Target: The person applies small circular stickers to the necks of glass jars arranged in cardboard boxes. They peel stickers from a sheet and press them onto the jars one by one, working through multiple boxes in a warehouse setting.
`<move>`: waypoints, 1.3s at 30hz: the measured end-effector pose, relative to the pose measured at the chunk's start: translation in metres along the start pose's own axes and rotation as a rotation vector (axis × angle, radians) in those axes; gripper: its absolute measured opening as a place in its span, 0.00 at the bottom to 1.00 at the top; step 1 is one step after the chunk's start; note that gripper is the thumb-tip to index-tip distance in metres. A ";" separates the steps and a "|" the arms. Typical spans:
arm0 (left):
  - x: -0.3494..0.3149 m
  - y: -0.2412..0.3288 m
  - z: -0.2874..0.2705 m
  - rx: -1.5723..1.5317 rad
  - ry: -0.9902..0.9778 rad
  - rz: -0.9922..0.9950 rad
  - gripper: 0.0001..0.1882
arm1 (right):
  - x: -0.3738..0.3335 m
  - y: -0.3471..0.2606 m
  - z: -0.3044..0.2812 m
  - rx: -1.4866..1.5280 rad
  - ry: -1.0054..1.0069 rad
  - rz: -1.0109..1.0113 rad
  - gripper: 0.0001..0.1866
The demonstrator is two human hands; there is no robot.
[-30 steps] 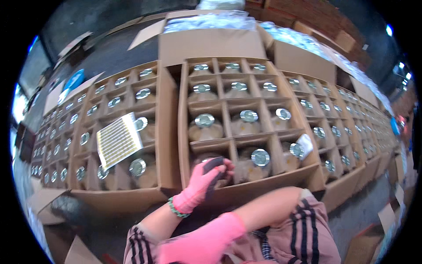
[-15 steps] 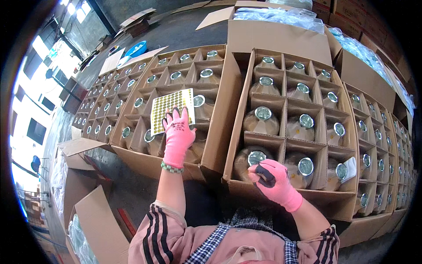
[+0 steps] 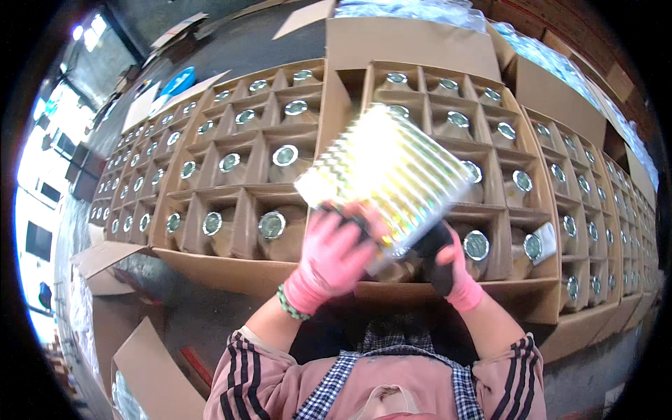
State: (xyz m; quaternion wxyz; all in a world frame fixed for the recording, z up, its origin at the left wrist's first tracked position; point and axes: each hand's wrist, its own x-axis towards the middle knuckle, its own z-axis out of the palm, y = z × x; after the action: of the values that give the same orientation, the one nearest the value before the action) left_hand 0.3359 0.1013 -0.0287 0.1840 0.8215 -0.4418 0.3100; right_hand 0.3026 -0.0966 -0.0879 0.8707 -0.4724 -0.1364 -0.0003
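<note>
My left hand [image 3: 336, 248], in a pink glove with dark fingertips, grips the lower left edge of a sheet of round gold stickers [image 3: 388, 171]. The sheet is tilted, blurred and bright with glare over the middle carton [image 3: 413, 281]. At its lower right corner my right hand [image 3: 451, 262], gloved in pink and black, has its fingers closed against the edge; motion smears the fingertips. Beneath the sheet, round glass jars [image 3: 476, 246] with shiny round tops stand in cardboard compartments, some of them hidden.
To the left is another divided carton [image 3: 224, 255] of glass jars, with more cartons beyond. Further jar cartons [image 3: 570, 280] line the right side. Boxes of clear plastic bags [image 3: 413, 10] stand behind. An open flap [image 3: 162, 367] juts up at lower left. A blue basin [image 3: 178, 82] lies far left.
The sticker sheet has moved right with my left hand, from the left carton to the middle one, and is now tilted. My right hand has come against its lower right corner.
</note>
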 end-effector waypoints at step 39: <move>0.001 0.037 -0.018 -1.553 -0.129 -0.838 0.34 | 0.008 -0.087 0.003 -0.593 -0.440 0.555 0.18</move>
State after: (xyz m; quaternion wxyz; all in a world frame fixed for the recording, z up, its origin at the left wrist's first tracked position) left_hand 0.2992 0.0909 -0.0133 0.7631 0.5748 -0.1999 -0.2175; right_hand 0.2986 -0.1416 -0.0128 0.6154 -0.7086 -0.1805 0.2943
